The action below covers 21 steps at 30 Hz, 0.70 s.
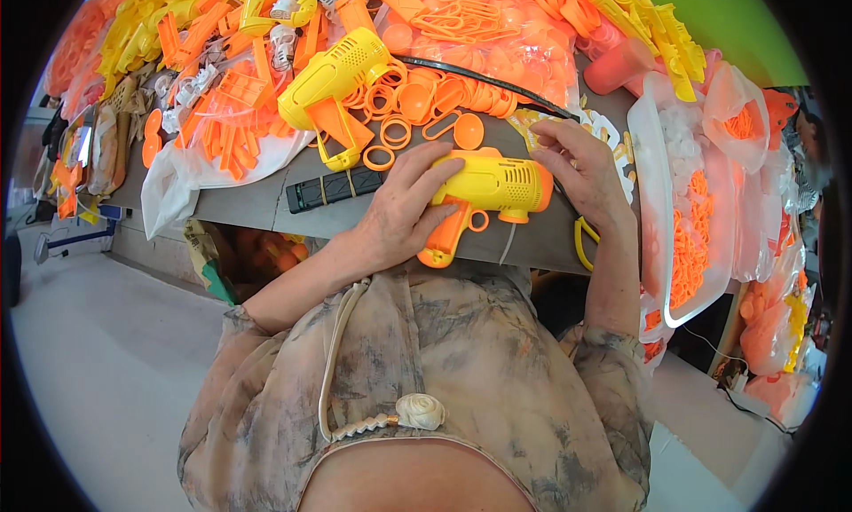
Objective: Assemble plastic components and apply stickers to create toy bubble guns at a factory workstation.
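A yellow toy gun [497, 182] with an orange handle lies on its side in front of my body, near the table's front edge. My left hand [406, 208] is closed around its rear end and handle, fingers across the yellow shell. At the muzzle, my right hand [581, 170] has bent fingers against the orange front ring [544, 185]; part of that contact is hidden. Just beyond lie an orange round cap [468, 131] and several orange rings [396, 132]. Another yellow toy gun [342, 73] rests farther back on the left, beside loose orange parts.
The grey table [257, 197] carries heaps of orange and yellow plastic parts. A black strip [333, 190] lies left of my hands, and a black cable [488, 79] crosses behind them. A white tub [655, 246] with orange pieces stands right; a white plastic bag [182, 192] drapes over the left edge.
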Motion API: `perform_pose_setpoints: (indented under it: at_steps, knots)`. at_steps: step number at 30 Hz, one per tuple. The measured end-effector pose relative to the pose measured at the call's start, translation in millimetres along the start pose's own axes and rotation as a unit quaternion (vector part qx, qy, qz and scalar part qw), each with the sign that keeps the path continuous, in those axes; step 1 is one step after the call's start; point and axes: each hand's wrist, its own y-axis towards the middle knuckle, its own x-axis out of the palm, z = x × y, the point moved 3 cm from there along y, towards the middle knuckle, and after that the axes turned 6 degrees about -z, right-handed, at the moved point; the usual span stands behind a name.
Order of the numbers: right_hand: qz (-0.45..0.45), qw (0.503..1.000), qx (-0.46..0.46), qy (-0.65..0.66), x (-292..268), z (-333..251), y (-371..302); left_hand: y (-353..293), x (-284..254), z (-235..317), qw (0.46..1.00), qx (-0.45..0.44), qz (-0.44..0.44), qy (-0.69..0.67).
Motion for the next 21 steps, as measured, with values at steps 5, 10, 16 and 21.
perform_pose_setpoints:
  at_steps: [5, 10, 16, 21]
  knots:
    - [-0.022, 0.987, -0.137, -0.085, 15, -12, 30, -1, 3, 0, 0.999, 0.032, -0.001, 0.001]
    - [-0.066, 0.932, -0.201, -0.295, 53, -27, 83, -3, 3, -2, 0.999, 0.037, 0.004, -0.018]
    - [-0.066, 0.900, -0.217, -0.373, 71, -13, 101, -7, 3, -7, 0.999, 0.036, 0.025, -0.007]
    - [-0.048, 0.928, -0.237, -0.284, 58, -16, 102, -10, 2, -11, 0.999, -0.007, 0.049, -0.024]
